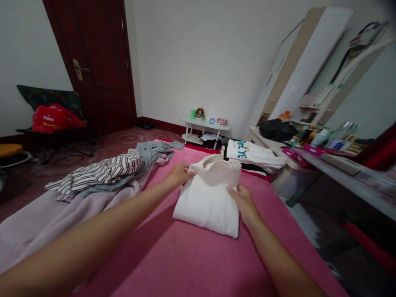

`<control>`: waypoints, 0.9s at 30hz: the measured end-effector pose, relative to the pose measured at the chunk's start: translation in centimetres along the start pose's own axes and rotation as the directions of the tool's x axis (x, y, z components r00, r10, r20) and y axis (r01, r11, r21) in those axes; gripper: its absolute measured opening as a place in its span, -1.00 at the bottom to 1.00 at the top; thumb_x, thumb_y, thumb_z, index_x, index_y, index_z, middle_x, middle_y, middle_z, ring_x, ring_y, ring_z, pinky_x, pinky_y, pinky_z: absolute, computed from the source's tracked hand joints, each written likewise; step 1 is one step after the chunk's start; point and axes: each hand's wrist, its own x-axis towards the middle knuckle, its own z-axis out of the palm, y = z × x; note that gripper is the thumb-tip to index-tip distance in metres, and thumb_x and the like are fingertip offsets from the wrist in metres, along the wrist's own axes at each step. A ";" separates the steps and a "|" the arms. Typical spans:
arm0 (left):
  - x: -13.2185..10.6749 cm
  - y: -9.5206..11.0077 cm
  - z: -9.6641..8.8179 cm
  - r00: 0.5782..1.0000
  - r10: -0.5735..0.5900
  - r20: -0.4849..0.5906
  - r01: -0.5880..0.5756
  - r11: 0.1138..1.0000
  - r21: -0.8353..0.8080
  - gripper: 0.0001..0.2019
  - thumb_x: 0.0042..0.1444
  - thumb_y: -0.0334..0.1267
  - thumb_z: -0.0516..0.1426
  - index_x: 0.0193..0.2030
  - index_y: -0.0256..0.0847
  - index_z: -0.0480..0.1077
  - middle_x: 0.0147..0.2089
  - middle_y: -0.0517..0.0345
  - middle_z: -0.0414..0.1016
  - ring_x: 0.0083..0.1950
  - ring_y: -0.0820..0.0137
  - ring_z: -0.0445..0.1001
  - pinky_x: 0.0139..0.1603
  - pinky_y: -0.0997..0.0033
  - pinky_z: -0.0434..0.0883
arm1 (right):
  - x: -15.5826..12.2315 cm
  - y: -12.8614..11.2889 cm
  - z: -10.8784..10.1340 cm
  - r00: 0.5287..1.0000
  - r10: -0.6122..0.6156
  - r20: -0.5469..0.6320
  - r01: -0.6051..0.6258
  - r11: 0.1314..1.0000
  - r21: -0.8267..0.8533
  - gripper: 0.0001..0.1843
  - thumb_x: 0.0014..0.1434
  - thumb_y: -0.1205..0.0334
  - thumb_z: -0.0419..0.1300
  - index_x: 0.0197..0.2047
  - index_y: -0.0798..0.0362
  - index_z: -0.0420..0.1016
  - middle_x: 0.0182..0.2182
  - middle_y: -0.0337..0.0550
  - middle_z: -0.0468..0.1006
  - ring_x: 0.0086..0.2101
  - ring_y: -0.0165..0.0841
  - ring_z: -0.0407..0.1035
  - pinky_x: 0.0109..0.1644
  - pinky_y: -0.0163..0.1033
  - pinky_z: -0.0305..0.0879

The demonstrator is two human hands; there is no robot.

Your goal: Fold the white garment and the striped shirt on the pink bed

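A folded white shirt (206, 204) lies on the pink bed cover (173, 264), its round collar toward the far side. My left hand (180, 174) pinches the shirt's upper left edge beside the collar. On the opposite side, my right hand (243, 200) grips the right edge, thumb on top of the cloth and the other fingers largely hidden. Just beyond the shirt, to the right, is a stack of folded clothes (255, 156) with a white printed top uppermost.
Loose clothes, including a striped garment (105, 171) and a grey one (151, 153), are heaped at the left. A small white table (206, 123) stands by the wall. On the right is a dressing table (275, 142) with a black bag (277, 129).
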 end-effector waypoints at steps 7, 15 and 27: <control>1.3 -7.5 3.4 0.958 0.062 -0.280 0.069 0.897 0.437 -0.65 -0.05 -0.28 0.21 -0.06 -0.15 0.40 -0.43 0.21 0.45 -0.37 0.36 0.39 -0.35 0.45 0.19 | 2.4 6.6 0.6 0.986 -0.068 -0.153 0.006 0.926 -0.376 -0.57 -0.01 -0.03 0.17 -0.13 0.06 0.44 -0.32 -0.08 0.61 -0.31 -0.21 0.50 -0.26 -0.20 0.37; 1.1 -7.0 3.9 0.955 0.106 -0.278 0.057 0.851 0.522 -0.59 0.01 -0.13 0.21 0.03 -0.06 0.35 -0.32 0.18 0.53 -0.27 0.32 0.47 -0.32 0.44 0.23 | 4.3 7.0 0.7 0.996 -0.064 -0.068 0.036 0.937 -0.347 -0.48 0.05 -0.10 0.11 -0.07 0.13 0.41 -0.15 0.04 0.57 -0.16 -0.17 0.47 -0.09 -0.15 0.36; 1.2 -7.4 2.9 0.936 0.267 -0.228 -0.105 0.832 0.544 -0.80 0.06 -0.34 0.12 -0.20 -0.09 0.52 -0.18 0.15 0.53 -0.19 0.33 0.46 -0.17 0.41 0.30 | 5.0 4.5 3.1 0.946 -0.324 -0.019 0.207 0.646 -0.735 -0.60 0.16 0.27 -0.01 0.02 0.02 0.48 -0.03 -0.01 0.48 -0.02 -0.21 0.37 0.05 -0.14 0.27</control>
